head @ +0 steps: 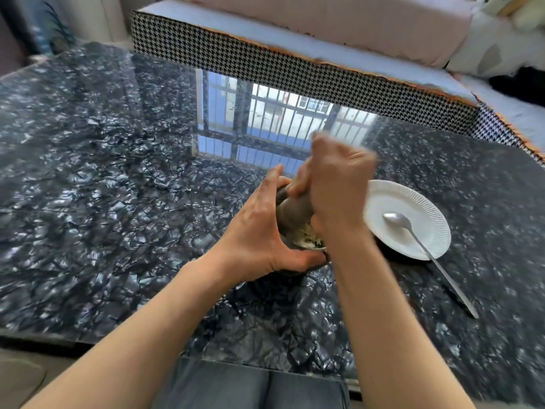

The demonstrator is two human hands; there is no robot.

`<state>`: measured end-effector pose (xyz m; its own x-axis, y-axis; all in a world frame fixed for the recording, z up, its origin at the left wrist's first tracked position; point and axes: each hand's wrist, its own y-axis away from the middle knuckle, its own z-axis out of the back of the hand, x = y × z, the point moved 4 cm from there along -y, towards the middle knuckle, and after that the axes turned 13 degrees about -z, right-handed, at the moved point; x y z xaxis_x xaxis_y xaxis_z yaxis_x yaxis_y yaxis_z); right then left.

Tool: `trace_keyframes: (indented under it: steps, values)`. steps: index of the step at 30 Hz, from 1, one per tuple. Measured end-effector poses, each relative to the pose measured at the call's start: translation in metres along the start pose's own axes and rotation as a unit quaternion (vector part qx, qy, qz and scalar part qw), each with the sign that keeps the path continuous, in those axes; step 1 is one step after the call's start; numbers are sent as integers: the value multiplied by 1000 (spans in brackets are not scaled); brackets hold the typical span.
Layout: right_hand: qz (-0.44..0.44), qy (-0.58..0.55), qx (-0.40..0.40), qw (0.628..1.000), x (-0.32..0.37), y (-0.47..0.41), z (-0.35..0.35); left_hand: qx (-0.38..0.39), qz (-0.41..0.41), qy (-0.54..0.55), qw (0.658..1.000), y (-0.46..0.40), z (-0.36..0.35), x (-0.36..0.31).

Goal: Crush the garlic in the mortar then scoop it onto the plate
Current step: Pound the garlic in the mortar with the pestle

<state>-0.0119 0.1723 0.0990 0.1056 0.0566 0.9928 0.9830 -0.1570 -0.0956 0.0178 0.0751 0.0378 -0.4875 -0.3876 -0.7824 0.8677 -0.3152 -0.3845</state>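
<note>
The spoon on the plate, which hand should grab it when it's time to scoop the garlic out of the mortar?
Probably the right hand. The spoon lies on the plate just to its right, though it must first release the pestle. The left hand grips the mortar on the far side from the spoon.

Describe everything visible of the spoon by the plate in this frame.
The spoon looks like plain shiny metal, with an oval bowl and a long, thin, straight handle. Its bowl lies inside the white paper plate, apparently empty. The handle crosses the plate's near rim and slants down to the right, its end over the dark marbled table. Neither hand touches it; it lies unused, right of the mortar.
</note>
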Motion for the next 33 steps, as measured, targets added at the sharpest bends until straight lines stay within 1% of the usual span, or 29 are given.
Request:
trace_keyframes:
  steps: [3,4,6,7,8,11,12,14,16,17,19,21,22,24,26,28,31,33]
  values:
    - [-43,37,19,998,-6,2,-2,-2,4,5,1000,1,0,1]
    - [-54,30,15,998,-2,3,2,-1,4,6,1000,1,0,0]
    - [-52,-23,3,998,12,1,10,-2,-3,3,1000,1,-1,1]
    - [-45,-49,10,998,15,0,12,0,-5,1,1000,1,-1,0]
    - [-36,-45,20,998,15,1,11,2,-3,3,1000,1,0,-1]
    - [-37,78,36,996,-1,8,-4,5,-2,12,1000,0,0,1]
    - [-48,98,41,993,-3,6,-6,4,0,10,1000,0,0,0]
    - [-65,83,29,994,6,3,-3,3,4,15,1000,1,0,0]
    - [-51,41,23,998,22,-2,5,3,0,10,1000,1,-1,0]
    - [-43,33,37,998,25,-4,7,2,-1,6,1000,2,-1,0]
    - [-30,88,68,993,16,1,1,3,1,7,1000,1,0,0]
    - [-25,171,69,983,1,6,-8,4,1,2,1000,0,-1,0]
    - [-29,182,66,981,-1,4,-11,1,2,1,1000,0,0,0]
    - [-30,151,46,987,10,3,-7,2,1,3,1000,1,0,0]
    - [5,117,38,992,22,-2,1,4,0,0,1000,2,-1,-1]
    - [23,134,49,989,18,-2,3,6,1,1,1000,1,-1,-1]
    - [-11,176,51,983,0,-1,-2,1,2,-1,1000,2,-1,-1]
    - [-13,153,44,987,9,-1,-1,1,1,-1,1000,3,-2,-2]
